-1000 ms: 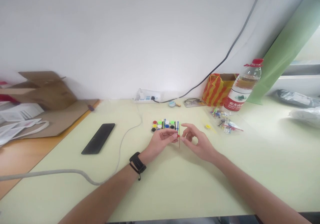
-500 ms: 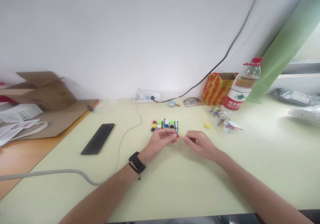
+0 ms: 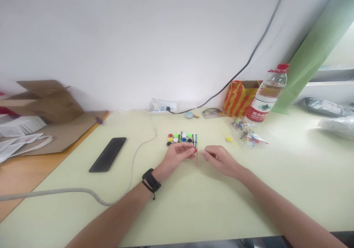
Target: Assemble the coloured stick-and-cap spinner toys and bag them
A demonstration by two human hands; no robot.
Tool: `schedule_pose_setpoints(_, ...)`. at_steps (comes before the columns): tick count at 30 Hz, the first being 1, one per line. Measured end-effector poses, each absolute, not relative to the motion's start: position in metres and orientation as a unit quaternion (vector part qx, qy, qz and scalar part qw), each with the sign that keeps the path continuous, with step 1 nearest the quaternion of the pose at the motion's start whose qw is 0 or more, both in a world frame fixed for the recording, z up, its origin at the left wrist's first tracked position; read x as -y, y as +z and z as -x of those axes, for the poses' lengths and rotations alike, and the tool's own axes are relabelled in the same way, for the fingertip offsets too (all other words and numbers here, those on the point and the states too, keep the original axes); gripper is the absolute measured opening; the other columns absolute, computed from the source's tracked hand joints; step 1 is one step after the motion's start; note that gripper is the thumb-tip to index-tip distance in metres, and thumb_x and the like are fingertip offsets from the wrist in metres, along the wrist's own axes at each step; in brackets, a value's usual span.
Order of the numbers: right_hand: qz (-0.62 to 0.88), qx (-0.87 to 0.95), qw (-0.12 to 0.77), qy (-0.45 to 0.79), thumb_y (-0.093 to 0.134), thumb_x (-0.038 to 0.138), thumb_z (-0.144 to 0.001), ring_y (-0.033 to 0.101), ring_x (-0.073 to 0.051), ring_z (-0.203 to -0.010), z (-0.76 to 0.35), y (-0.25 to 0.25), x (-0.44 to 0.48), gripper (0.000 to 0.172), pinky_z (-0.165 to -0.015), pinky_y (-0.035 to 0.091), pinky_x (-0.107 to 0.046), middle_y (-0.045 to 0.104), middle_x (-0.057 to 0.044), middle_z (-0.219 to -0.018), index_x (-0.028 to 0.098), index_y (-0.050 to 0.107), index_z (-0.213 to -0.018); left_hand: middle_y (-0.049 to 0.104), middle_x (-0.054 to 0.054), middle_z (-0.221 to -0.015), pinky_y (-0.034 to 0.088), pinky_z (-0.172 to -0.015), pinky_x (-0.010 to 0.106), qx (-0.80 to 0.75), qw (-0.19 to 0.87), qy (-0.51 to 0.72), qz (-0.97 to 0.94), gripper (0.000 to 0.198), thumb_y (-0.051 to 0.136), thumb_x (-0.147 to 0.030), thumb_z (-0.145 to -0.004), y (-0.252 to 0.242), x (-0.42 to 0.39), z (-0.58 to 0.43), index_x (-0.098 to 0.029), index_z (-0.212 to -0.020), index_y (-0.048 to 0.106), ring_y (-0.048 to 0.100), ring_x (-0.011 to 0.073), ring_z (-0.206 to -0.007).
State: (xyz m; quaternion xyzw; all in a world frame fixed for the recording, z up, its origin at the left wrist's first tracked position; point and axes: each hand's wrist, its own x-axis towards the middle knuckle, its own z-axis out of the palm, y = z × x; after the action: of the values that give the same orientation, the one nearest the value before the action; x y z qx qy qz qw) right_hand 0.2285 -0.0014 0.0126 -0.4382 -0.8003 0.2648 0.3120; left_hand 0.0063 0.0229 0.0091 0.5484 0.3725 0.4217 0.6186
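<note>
My left hand [image 3: 178, 155], with a black watch on its wrist, pinches a small red plastic piece with a thin stick [image 3: 197, 159] at its fingertips. The stick runs up and down and looks blurred. Just to its right my right hand [image 3: 222, 160] has its fingers curled in, thumb tip pointing at the stick, a small gap apart. Nothing shows in the right fingers. Behind the left hand lie rows of small coloured round discs [image 3: 176, 140] and several coloured plastic sticks [image 3: 196, 139]. The left fingers partly cover these.
A yellow disc [image 3: 228, 139] lies beyond my right hand, near bagged coloured plastic parts [image 3: 250, 137]. A water bottle [image 3: 266, 98] and a striped bag [image 3: 236, 98] stand at the back right. On the left are a black phone-like slab [image 3: 107, 154], a grey cable [image 3: 91, 192] and a cardboard box [image 3: 59, 102].
The thin red stick has swung from a slight slant to nearly straight and now looks blurred. Both hands stay almost in place.
</note>
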Motion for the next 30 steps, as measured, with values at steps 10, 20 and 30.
schedule_pose_setpoints(10, 0.391, 0.771, 0.387, 0.32, 0.059, 0.03, -0.095, 0.063, -0.017, -0.077, -0.22, 0.006, 0.005, 0.032, -0.074, 0.054, -0.032, 0.071, -0.004, -0.106, 0.029, 0.052, -0.126, 0.078, 0.011, -0.103, 0.06, -0.085, 0.034, -0.356, 0.618, 0.416, -0.564, 0.034, 0.082, -0.04, -0.081, 0.008, -0.022, -0.006, -0.015, -0.104, 0.078, 0.074, 0.0196, -0.083)
schedule_pose_setpoints(20, 0.401, 0.719, 0.444, 0.353, 0.061, 0.04, -0.096, 0.054, -0.014, -0.067, -0.22, 0.009, 0.007, 0.056, -0.064, 0.05, -0.03, 0.059, -0.003, -0.1, 0.03, 0.04, -0.147, 0.078, 0.01, -0.092, 0.06, -0.084, 0.034, -0.371, 0.62, 0.431, -0.541, 0.036, 0.085, -0.038, -0.078, 0.007, -0.024, -0.006, -0.014, -0.103, 0.077, 0.074, 0.0196, -0.08)
schedule_pose_setpoints(30, 0.387, 0.726, 0.42, 0.384, 0.056, 0.046, -0.099, 0.048, -0.014, -0.065, -0.224, 0.018, 0.005, 0.035, -0.06, 0.041, -0.028, 0.051, 0.0, -0.07, 0.019, 0.056, -0.076, 0.078, 0.01, -0.093, 0.06, -0.083, 0.033, -0.378, 0.618, 0.432, -0.537, 0.037, 0.085, -0.039, -0.078, 0.007, -0.023, -0.006, -0.013, -0.103, 0.077, 0.074, 0.0186, -0.08)
